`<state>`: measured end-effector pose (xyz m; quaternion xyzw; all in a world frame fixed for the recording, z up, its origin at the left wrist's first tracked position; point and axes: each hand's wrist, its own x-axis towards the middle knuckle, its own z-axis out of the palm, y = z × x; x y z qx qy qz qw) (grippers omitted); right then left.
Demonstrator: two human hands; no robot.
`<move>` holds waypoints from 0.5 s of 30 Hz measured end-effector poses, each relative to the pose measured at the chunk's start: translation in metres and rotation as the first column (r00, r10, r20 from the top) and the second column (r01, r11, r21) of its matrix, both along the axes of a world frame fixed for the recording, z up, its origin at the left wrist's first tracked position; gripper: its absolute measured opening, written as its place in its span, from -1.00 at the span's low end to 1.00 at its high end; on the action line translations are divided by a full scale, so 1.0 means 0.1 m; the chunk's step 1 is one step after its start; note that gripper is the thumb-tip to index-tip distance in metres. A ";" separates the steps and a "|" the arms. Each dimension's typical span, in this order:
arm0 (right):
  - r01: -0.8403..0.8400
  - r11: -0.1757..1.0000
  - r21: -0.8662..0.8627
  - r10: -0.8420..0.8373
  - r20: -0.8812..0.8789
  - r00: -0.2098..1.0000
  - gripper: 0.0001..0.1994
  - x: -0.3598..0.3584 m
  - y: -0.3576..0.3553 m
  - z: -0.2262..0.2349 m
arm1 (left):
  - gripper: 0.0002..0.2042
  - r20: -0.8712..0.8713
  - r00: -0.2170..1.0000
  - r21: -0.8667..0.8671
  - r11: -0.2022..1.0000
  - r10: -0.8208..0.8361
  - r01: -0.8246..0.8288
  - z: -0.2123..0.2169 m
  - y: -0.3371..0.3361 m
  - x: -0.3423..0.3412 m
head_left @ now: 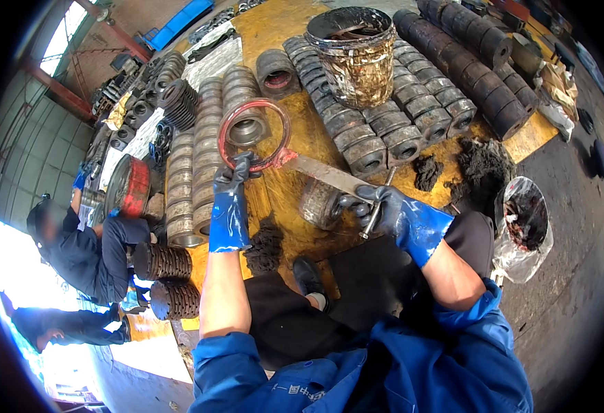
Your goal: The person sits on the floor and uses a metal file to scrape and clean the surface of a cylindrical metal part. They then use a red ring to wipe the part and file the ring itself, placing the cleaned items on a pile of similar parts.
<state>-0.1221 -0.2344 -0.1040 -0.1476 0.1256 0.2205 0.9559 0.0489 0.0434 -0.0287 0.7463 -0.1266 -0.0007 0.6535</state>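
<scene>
Head view shows the left hand (232, 199), gloved blue, closed on the near edge of a red ring (254, 134) held upright over the yellow table (285, 199). A flat metal blade (326, 175) runs from the ring's right side, its long axis slanting rightward and nearer, toward the right hand (402, 217). That hand grips a thin rod (378, 206) beside a worn cylinder (319, 202).

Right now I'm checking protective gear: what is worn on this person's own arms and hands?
Both the left hand and right hand wear blue rubbery gloves with dark, grimy fingers. The forearms are bare; bright blue jacket sleeves are pushed up to the elbows.
</scene>
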 end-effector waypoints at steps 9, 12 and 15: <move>0.293 0.955 -0.054 -0.288 0.087 0.954 -0.76 -0.11 -0.31 0.53 | -0.74 -0.369 0.924 -0.145 0.975 0.102 -0.166 -0.36 0.16 0.58; 0.392 0.919 -0.030 -0.384 0.146 0.912 -0.75 -0.28 -0.74 0.66 | -0.75 -0.430 0.903 -0.327 0.935 -0.019 -0.136 -0.47 0.01 0.60; 0.442 0.895 -0.060 -0.418 0.232 0.878 -0.85 -0.60 -1.17 0.84 | -0.73 0.444 0.861 0.655 0.746 -0.248 -0.123 -0.30 0.01 0.35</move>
